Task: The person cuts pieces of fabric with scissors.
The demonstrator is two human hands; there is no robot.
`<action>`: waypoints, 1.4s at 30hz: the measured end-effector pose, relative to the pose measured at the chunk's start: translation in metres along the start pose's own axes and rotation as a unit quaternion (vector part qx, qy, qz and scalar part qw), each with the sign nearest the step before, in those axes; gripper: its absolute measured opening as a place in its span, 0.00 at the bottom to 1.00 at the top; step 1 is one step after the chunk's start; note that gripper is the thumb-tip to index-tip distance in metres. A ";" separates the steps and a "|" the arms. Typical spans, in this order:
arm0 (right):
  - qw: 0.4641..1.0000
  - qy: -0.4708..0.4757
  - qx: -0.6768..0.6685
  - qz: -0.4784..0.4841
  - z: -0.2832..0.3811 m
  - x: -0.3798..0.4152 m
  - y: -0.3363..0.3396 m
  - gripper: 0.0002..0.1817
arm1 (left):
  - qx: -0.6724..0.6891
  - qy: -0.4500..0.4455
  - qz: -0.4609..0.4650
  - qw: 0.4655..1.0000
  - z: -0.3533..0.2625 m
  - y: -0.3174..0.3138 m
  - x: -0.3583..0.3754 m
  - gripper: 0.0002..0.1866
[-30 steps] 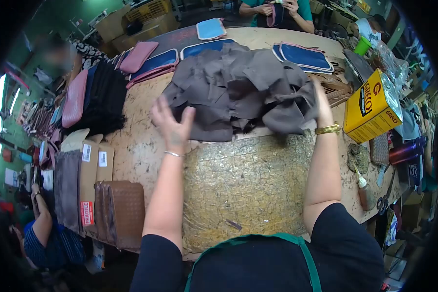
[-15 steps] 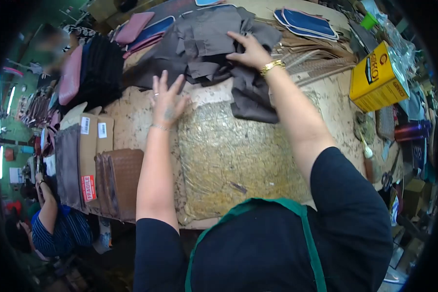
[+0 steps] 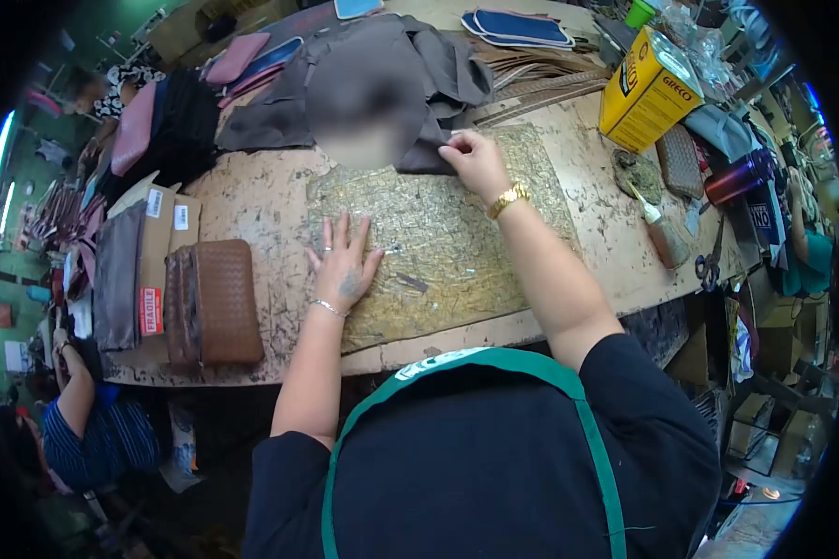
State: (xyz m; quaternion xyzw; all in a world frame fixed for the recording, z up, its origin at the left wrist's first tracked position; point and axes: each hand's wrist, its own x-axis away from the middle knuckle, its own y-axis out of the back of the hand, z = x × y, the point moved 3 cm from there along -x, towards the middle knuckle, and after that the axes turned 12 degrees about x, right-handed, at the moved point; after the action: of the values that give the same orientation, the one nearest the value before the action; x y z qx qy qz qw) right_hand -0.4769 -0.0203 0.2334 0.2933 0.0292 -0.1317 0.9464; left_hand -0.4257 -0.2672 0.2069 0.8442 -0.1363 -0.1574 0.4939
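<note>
My left hand [image 3: 343,265] lies with its fingers spread on the left part of a worn, yellowish mat [image 3: 457,261]. Thumb and fingers of my right hand [image 3: 476,164] are pinched together at the lower right edge of a dark grey cloth [image 3: 447,70]. The cloth is heaped beyond the mat, and a blurred patch hides its middle. Near my left hand, a small dark scrap [image 3: 411,281] rests on the mat.
Brown woven pieces [image 3: 228,303] and cardboard [image 3: 158,252] stand at the left. A yellow can [image 3: 648,91], a glue bottle [image 3: 664,238] and scissors [image 3: 709,265] are at the right. Another person in striped clothing [image 3: 103,438] is at lower left.
My left hand has come back from near the cloth onto the mat. My right hand has gone from lying open on the cloth to a pinch at its near edge.
</note>
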 end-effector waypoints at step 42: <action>0.967 -0.076 0.178 -0.164 -0.040 0.144 0.222 0.19 | 0.523 0.046 -0.055 0.849 -0.004 -0.012 0.031 0.22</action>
State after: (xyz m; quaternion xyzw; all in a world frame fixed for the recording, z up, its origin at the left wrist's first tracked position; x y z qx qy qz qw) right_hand -0.2786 0.1445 0.3029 0.4378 -0.0192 -0.3102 0.8437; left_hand -0.3945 -0.2704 0.1945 0.9901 -0.1289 -0.0506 -0.0248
